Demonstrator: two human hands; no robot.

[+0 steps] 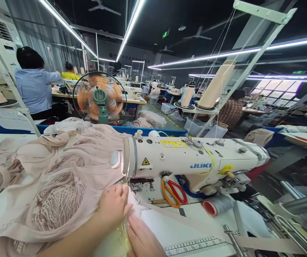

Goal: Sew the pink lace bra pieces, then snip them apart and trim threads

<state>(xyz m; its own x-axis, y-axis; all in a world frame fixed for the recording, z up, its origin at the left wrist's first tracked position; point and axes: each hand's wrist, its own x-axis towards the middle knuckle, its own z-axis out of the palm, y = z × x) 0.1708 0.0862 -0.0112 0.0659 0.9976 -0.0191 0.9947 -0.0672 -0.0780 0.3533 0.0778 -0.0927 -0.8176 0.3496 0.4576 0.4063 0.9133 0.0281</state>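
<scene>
Nearest: right hand [144, 235], fingers straight and together, lying low by the fabric edge. Left hand [114, 203] just ahead, fingers bent over the cloth beside the needle area; whether either pinches, cannot tell.

Beige lace garments [89, 178] heaped on the bench [166, 228], left of the sewing machine [180, 157], one edge running toward the needle area. Judged light, limp and stretchy, perhaps slightly slippery; openwork lace panels [62, 200] likely snag or distort. Best hold: flat fingers on the plain edge band, clear of lace, weight of the heap left supported.

Right of the hands, scissors [172, 195] under the machine arm. Beyond the bench, a caged fan [100, 96]; further off, co-workers seated.
</scene>
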